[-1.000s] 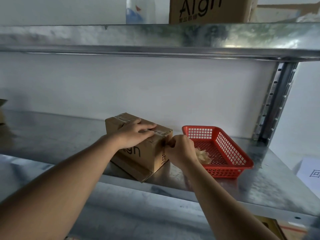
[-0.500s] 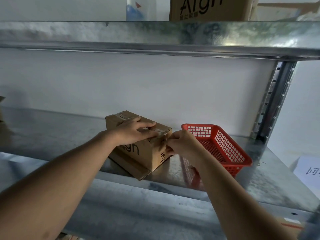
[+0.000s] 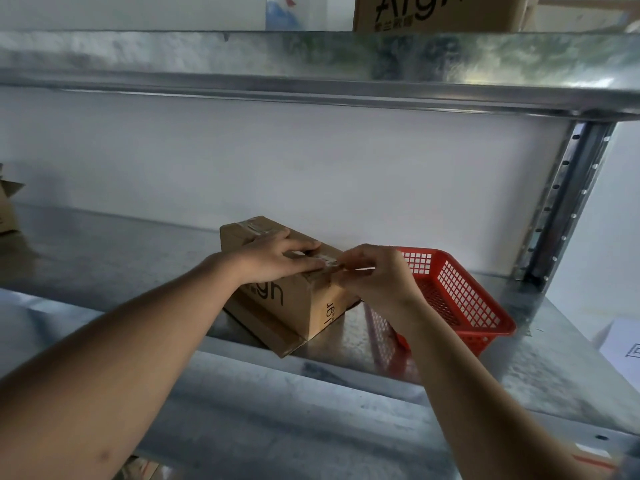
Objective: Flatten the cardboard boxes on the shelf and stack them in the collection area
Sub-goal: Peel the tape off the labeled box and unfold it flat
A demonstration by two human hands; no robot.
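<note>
Cardboard box (image 3: 294,299), tape (image 3: 329,266) pinched.

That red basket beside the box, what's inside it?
The red basket shows only bare mesh in its visible part. The right hand, pinching tape on the cardboard box, covers its near left corner, so anything there is hidden.

Soft, dim daylight comes from the right. Glare streaks the upper shelf (image 3: 450,60), which bends at the edges. The forearms look slightly blurred.
</note>
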